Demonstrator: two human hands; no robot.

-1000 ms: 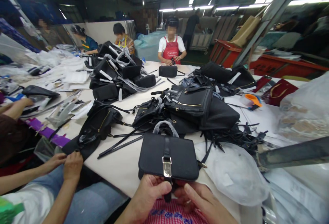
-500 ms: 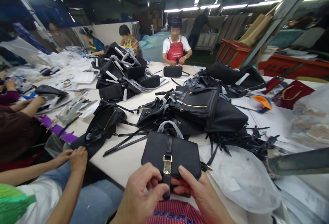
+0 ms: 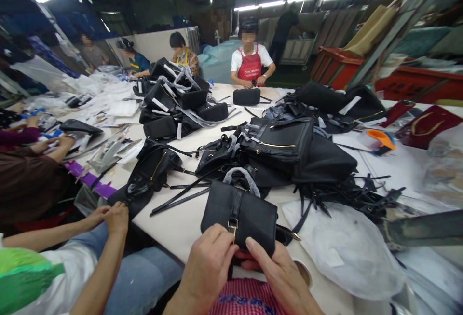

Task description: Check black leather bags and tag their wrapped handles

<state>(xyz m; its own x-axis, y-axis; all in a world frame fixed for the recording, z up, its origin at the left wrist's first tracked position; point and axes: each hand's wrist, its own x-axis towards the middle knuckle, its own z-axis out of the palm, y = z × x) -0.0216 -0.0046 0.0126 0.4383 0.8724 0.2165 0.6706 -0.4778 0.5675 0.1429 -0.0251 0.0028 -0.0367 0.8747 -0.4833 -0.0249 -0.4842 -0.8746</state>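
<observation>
A small black handbag (image 3: 249,213) leans tilted at the table's near edge, its carry handle (image 3: 240,177) wrapped in clear plastic. Down its front runs a black strap (image 3: 236,205) with a gold buckle (image 3: 232,225). My left hand (image 3: 212,259) has its fingers closed on the strap's clasp end, covering most of the metal and the strap tip. With the thumb on the front flap and the fingers under it, my right hand (image 3: 277,269) grips the bag's lower right edge. A second strap with a gold end (image 3: 294,235) sticks out right of the bag.
Black bags (image 3: 282,146) are heaped just beyond, with another pile (image 3: 173,98) farther left. Loose straps (image 3: 379,194) and clear plastic (image 3: 347,257) lie right. A roll of tape (image 3: 303,272) is beside my right hand. A co-worker's hands (image 3: 114,216) work at a black bag on the left.
My left hand has moved up from the hanging strap tip to the gold clasp, now largely covering it. The bag has tipped slightly, and the tape roll has come into view.
</observation>
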